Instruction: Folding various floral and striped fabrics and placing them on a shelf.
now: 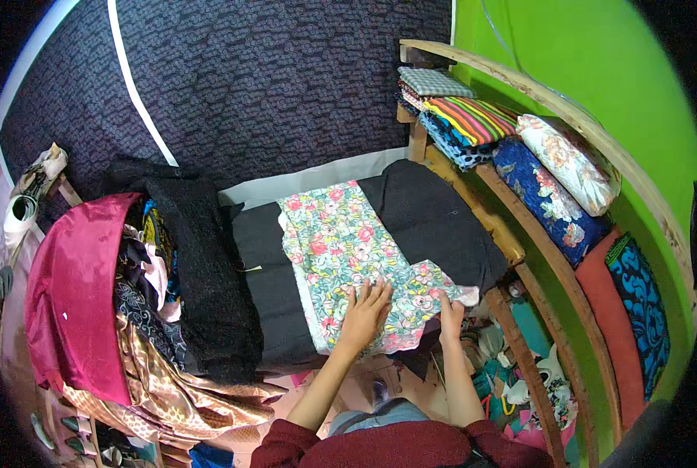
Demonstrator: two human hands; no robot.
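Looks like a tailoring workshop | folded fabrics (pixel 547 199) along this wooden rack (pixel 553 100) | black-covered worktable (pixel 267 234) | cloth scraps (pixel 547 374) below

My feed is fairly bright. The green wall (pixel 598 51) glows beyond the right edge of the tabletop (pixel 438 210); magenta satin (pixel 83 265) shines past the left. A wooden rail (pixel 633 166) bows near the black fisheye rim; floral cloth (pixel 341 242) looks sharp.

Through my feed, a dark patterned covering (pixel 278 86) spans the far wall, a white strip (pixel 128 74) running down its left part. On the right, I see wooden shelving (pixel 537 88) against a bright green wall (pixel 637 78); near, tiled floor (pixel 425 390) shows
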